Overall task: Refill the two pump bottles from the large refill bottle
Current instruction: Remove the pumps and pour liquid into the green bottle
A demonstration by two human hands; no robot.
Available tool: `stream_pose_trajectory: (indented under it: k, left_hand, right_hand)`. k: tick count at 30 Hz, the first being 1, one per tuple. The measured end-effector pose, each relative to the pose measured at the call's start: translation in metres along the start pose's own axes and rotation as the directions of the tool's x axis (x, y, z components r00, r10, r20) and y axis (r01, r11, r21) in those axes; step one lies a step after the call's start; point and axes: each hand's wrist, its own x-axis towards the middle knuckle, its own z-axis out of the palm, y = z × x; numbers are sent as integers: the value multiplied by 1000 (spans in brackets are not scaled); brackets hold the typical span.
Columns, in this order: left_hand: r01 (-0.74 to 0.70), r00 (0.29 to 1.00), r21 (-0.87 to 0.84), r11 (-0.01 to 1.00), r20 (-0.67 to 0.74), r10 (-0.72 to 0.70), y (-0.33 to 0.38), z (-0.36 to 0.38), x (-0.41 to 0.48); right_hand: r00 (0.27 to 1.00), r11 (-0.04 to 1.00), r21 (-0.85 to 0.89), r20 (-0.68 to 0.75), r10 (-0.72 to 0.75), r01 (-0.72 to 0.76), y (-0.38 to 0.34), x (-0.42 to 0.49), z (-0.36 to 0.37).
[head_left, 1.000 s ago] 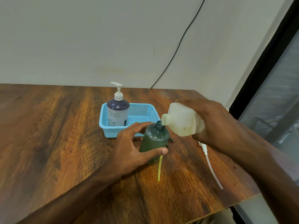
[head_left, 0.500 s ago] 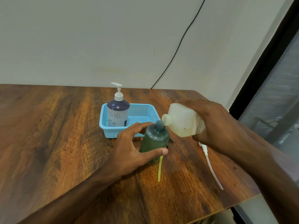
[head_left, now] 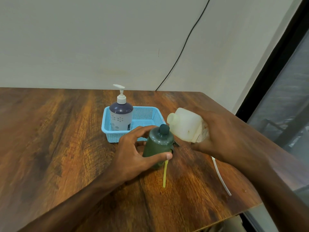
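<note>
My left hand point(head_left: 133, 154) grips a dark green pump bottle point(head_left: 158, 144) that stands upright on the wooden table, its neck bare of a pump. My right hand point(head_left: 215, 138) holds the large whitish refill bottle point(head_left: 185, 124) tilted on its side, mouth pointing left just above and behind the green bottle's neck, apart from it. A purple-and-grey pump bottle point(head_left: 121, 117) with its white pump on stands in the left end of a light blue basket point(head_left: 147, 118).
A yellow dip tube point(head_left: 165, 173) lies on the table in front of the green bottle, and a white dip tube point(head_left: 220, 176) lies to the right below my right wrist. The table's right edge point(head_left: 242, 211) is close. A black cable runs down the wall.
The refill bottle's mouth has lifted up and away from the green bottle's neck. My left hand and the green bottle have stayed in place.
</note>
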Motion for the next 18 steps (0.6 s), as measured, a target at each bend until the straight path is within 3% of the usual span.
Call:
stream_pose_trajectory:
  k: [5,10,18]
  left_hand:
    - [-10,1000,2,1000,8,10,3,2,0]
    - [14,1000,11,1000,-2,-14,0,0,1]
    - [71,997,41,997,-26,-69,-14,-2,2]
  right_hand:
    - [994,965,245,-34,101,-90,5,0,20]
    - [944,898,339,-72,322,-281,21,-2,50]
    - [801,653,620,-64,596,-436,31,-11,82]
